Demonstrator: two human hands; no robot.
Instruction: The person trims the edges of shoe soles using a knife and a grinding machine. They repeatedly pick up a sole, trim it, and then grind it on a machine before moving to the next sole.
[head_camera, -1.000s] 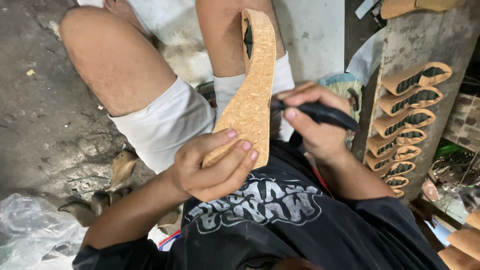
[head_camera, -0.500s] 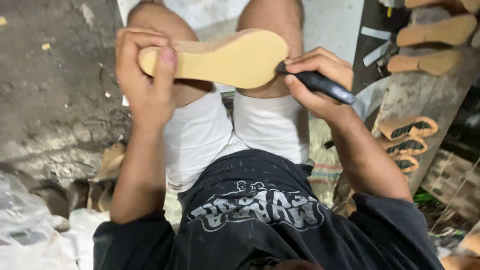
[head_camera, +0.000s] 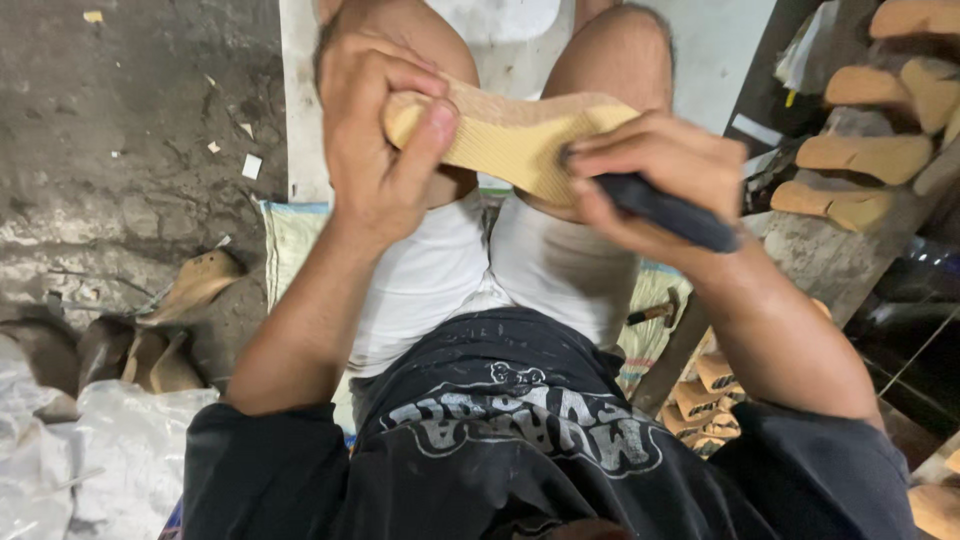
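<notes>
Item: tan shoe sole (head_camera: 510, 140), lying crosswise above your knees, long axis running left to right. Your left hand (head_camera: 375, 140) is pinching its left end; your right hand (head_camera: 660, 165) is gripping a dark-handled tool (head_camera: 665, 212) at the right end.

Seated, knees up, sole (head_camera: 510, 140) held level across both thighs; left hand (head_camera: 375, 130) clamped on its left end, thumb pressed on the pale face; right hand (head_camera: 660, 170) closed round a dark-handled tool (head_camera: 665, 212), tip set against the right end of the sole; hammer (head_camera: 655, 312) lying on cloth below the right forearm; more soles (head_camera: 865, 155) stacked at right; plastic sheet (head_camera: 110, 450) at lower left.
</notes>
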